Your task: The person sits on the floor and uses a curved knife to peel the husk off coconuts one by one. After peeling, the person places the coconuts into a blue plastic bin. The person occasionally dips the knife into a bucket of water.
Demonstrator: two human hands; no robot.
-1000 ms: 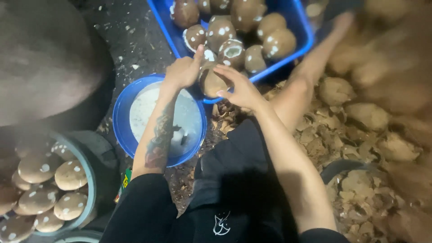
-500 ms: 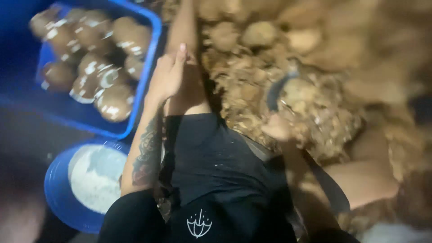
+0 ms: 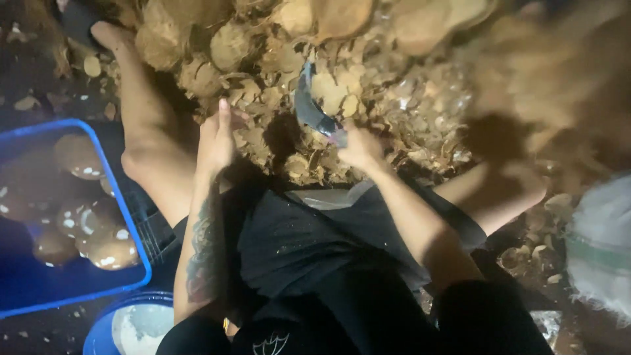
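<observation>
At nine o'clock a blue crate [image 3: 135, 243] holds peeled coconuts [image 3: 108, 248], a blue bowl [image 3: 98, 332] at seven holds whitish liquid, while the right hand [image 3: 358, 148] grips a curved knife [image 3: 312, 105] over husk scraps [image 3: 394, 112] at twelve, and the left hand [image 3: 217, 141] hangs open-fingered, empty.

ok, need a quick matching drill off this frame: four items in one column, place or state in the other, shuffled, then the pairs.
Column 1
1. curved blade
2. blue crate
3. left hand
4. blue bowl

Column 2
A. open and empty, fingers stretched toward the husk pile
B. bottom edge, pale liquid inside
C. gripped in the right hand
D. far left, holds peeled brown coconuts

Pairs: 1-C, 2-D, 3-A, 4-B
</observation>
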